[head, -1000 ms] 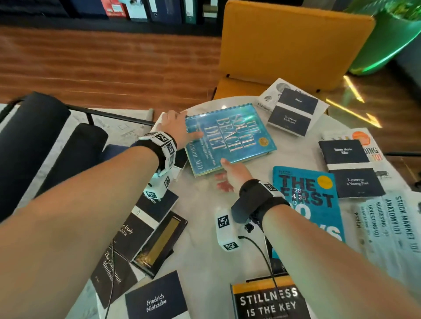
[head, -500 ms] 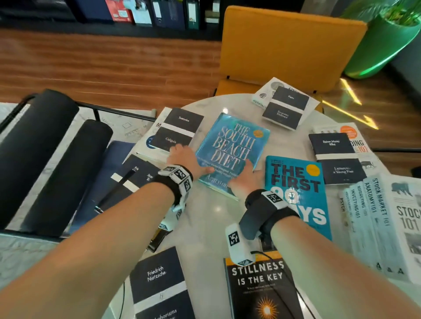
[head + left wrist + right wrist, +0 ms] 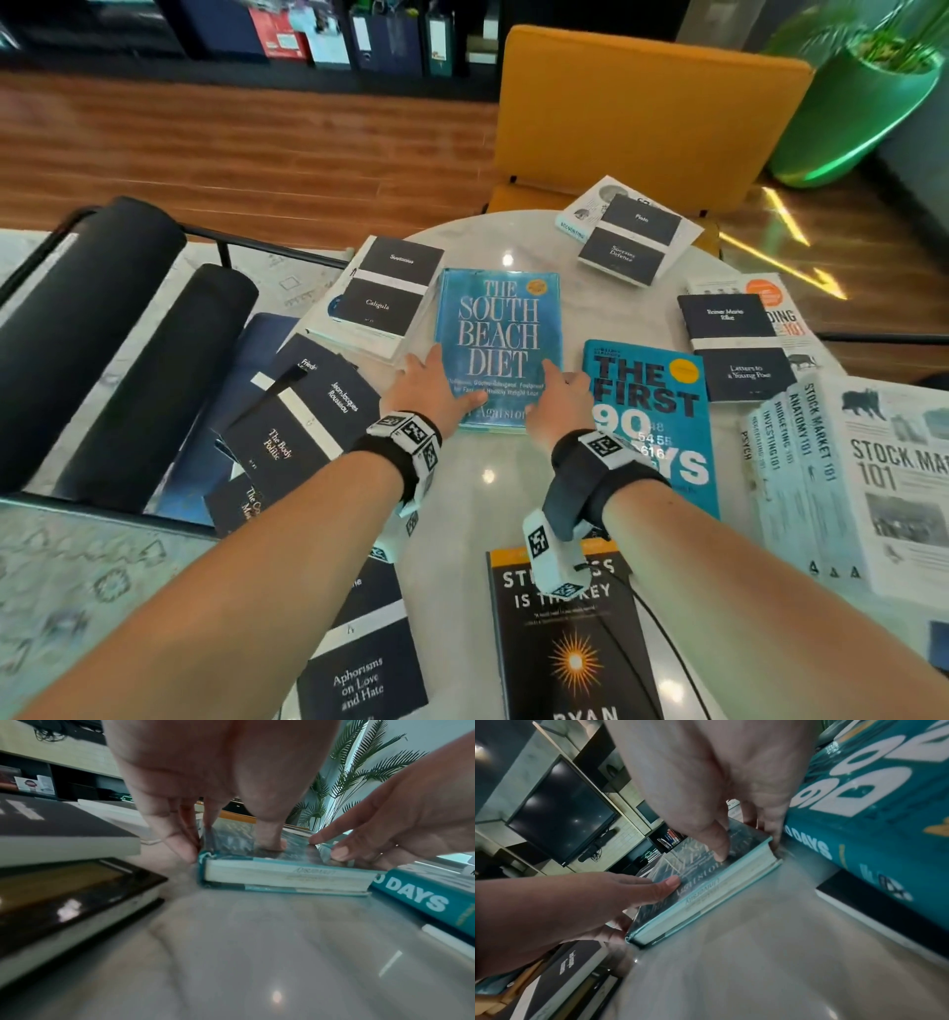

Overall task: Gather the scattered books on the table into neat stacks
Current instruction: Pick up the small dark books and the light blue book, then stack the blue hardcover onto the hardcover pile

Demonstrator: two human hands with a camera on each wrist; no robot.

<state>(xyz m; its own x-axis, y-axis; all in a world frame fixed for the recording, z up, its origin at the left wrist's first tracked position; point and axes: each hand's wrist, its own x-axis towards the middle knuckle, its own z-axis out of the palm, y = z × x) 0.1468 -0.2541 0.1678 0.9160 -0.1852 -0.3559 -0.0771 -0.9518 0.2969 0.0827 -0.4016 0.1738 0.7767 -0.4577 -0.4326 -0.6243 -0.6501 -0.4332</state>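
- The left hand (image 3: 436, 383) grips the near left corner of the blue South Beach Diet book (image 3: 500, 334): thumb flat on the cover, fingers down along the spine edge.
- The right hand (image 3: 557, 401) grips the near right corner the same way, thumb on top, fingers down the fore-edge; whether any fingertip is under the book is hard to tell in the blurred wrist views.
- The book lies flat and squared near the middle of the round table (image 3: 477, 493), its bottom edge facing the person.
- At its 3 o'clock, just beside the right hand, lies the teal First 90 Days book (image 3: 662, 411). The right fingers sit in that narrow gap, so a sideways slide would likely nudge the teal book askew.
- At its 9 o'clock the Caligula book (image 3: 393, 290) sits on a pale book, close to the left fingers; a push that way could shove this small pile toward the table edge.
- The cover looks glossy, so thumbs alone may slip when lifting.
- At 6 o'clock, Stillness Is the Key (image 3: 570, 642) lies under the right wrist's dangling cable, which might snag it.
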